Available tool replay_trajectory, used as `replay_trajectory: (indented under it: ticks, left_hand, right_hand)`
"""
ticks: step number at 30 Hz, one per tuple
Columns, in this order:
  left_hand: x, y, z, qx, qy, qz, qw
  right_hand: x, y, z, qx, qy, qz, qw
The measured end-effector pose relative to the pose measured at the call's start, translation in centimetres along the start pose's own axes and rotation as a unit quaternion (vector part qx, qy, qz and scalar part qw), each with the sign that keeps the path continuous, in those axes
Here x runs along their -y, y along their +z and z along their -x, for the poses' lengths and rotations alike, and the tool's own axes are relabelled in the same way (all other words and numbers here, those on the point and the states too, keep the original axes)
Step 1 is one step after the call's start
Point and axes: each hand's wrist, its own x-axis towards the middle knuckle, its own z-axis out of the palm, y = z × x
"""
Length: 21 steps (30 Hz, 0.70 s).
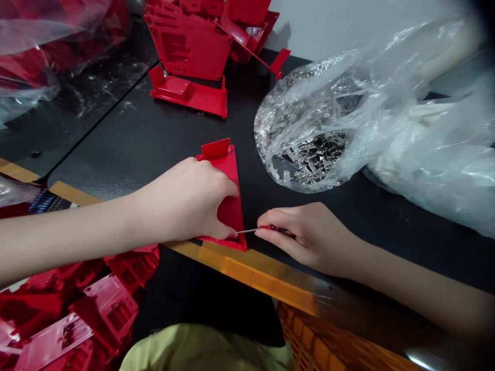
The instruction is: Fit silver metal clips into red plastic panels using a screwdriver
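A red plastic panel (232, 206) with an upright tab lies at the table's front edge. My left hand (193, 198) rests over it, thumb and fingers closed on the panel, hiding much of its left side. In my right hand (305, 232) is a small screwdriver (270, 227) with a red and dark handle, gripped between thumb and fingers. Its thin metal shaft points left, and the tip meets the panel's right edge beside my left thumb. Whatever lies under the tip is too small to make out.
Red panels (193, 46) are piled at the back, with a single red part (189, 95) before them. A clear plastic bag (266, 134) of small metal pieces (319, 154) lies right. More red parts (104, 304) sit below left. Orange tape (263, 273) runs along the table edge above an orange crate (309, 335).
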Motion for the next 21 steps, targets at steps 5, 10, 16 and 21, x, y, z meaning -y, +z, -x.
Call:
replay_trajectory:
  ticks: [5, 10, 16, 21]
  left_hand:
    - [0.2, 0.4, 0.1, -0.005, -0.014, 0.022, 1.000]
    - [0.2, 0.6, -0.1, 0.020, -0.024, 0.038, 0.999]
    - [0.5, 0.5, -0.3, 0.027, -0.036, 0.032, 0.998]
    - [0.4, 0.9, -0.5, 0.022, -0.064, 0.074, 0.995]
  right_hand:
    - [-0.1, 0.6, 0.0, -0.008, -0.033, 0.138, 0.990]
    - [-0.2, 0.4, -0.3, 0.020, -0.037, 0.166, 0.985]
    - [0.2, -0.7, -0.9, 0.094, -0.016, 0.121, 0.988]
    - [-0.2, -1.8, -2.2, 0.147, 0.042, 0.028, 0.988]
